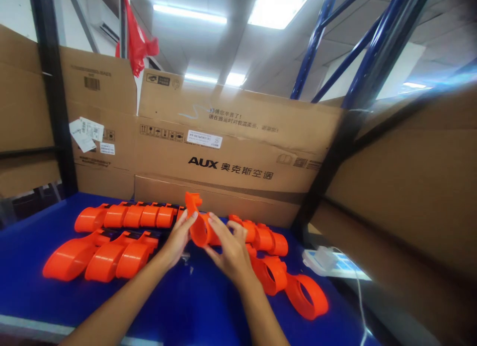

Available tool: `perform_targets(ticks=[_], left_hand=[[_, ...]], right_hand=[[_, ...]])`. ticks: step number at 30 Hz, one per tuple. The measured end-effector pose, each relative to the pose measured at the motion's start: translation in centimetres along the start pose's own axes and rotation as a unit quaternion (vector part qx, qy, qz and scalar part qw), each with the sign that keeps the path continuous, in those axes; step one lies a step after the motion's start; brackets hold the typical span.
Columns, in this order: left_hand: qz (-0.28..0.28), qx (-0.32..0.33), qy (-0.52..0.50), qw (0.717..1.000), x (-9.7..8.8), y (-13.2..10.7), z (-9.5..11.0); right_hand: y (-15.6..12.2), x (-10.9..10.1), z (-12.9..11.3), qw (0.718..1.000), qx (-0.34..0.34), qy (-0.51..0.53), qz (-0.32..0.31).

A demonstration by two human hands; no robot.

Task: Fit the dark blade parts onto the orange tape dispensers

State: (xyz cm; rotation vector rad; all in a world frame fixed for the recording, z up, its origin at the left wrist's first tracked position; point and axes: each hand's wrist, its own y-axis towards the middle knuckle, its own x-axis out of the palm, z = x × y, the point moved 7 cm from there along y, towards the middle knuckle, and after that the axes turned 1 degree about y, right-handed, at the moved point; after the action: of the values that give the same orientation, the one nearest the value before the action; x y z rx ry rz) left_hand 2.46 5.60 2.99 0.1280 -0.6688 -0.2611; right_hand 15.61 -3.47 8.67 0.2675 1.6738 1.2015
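Both of my hands hold one orange plastic ring with a clip-like end (pixel 199 231), raised above the blue table. My left hand (pixel 179 239) pinches its left side near the narrow upper end. On the other side, the fingers of my right hand (pixel 230 245) close round the ring's edge. Similar orange rings with dark parts at their ends lie in two rows on the left, with one of them (pixel 134 258) near my left forearm. More orange rings (pixel 307 296) lie to the right, partly hidden behind my right hand. A small clear or grey item (pixel 185 257) rests below the held ring.
A blue surface (pixel 186 306) carries the rings. Behind it stands a cardboard panel (pixel 167 160), with dark metal posts (pixel 324 182) at the sides. A white power strip (pixel 331 263) with a cable sits at the right edge. A red bag (pixel 138 45) hangs above.
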Motion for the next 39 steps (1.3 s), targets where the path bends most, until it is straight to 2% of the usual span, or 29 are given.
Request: perform_targets(ticks=[3, 7, 8, 9, 10, 12, 14, 17, 23, 30, 39], left_hand=[[0.011, -0.014, -0.045, 0.999, -0.1, 0.1, 0.1], [0.058, 0.013, -0.103, 0.993, -1.2, 0.2, 1.6], [0.068, 0.019, -0.113, 0.991, -1.6, 0.2, 2.1], [0.074, 0.019, -0.119, 0.990, -1.9, 0.2, 2.4], [0.076, 0.013, -0.121, 0.990, -2.0, 0.2, 2.6], [0.071, -0.012, -0.117, 0.991, -2.1, 0.0, 2.8], [0.060, -0.046, -0.104, 0.992, -1.8, -0.2, 2.5], [0.033, -0.089, -0.089, 0.992, -1.0, -0.6, 1.9], [0.016, -0.120, -0.097, 0.988, -0.3, -0.6, 1.4], [0.009, -0.105, -0.104, 0.989, -0.5, -0.4, 1.5], [0.001, -0.112, -0.113, 0.987, 0.0, -0.6, 0.9]], right_hand=[[0.1, 0.5, -1.6, 0.998, -0.025, 0.049, -0.007], [-0.3, 0.2, -0.4, 0.987, 0.050, 0.130, 0.078], [-0.5, 0.5, 0.0, 0.983, 0.066, 0.147, 0.083], [-0.6, 1.2, 0.1, 0.982, 0.072, 0.162, 0.068], [-0.7, 2.3, 0.0, 0.981, 0.068, 0.178, 0.027], [-1.1, 4.8, -0.8, 0.974, 0.042, 0.205, -0.088], [-1.6, 6.7, -1.8, 0.961, 0.023, 0.217, -0.172], [-1.7, 7.9, -2.6, 0.954, 0.030, 0.216, -0.208], [-1.5, 8.8, -2.8, 0.948, 0.070, 0.194, -0.242], [-2.1, 8.8, -1.1, 0.947, 0.105, 0.177, -0.247], [-2.0, 7.8, -0.6, 0.934, 0.121, 0.244, -0.231]])
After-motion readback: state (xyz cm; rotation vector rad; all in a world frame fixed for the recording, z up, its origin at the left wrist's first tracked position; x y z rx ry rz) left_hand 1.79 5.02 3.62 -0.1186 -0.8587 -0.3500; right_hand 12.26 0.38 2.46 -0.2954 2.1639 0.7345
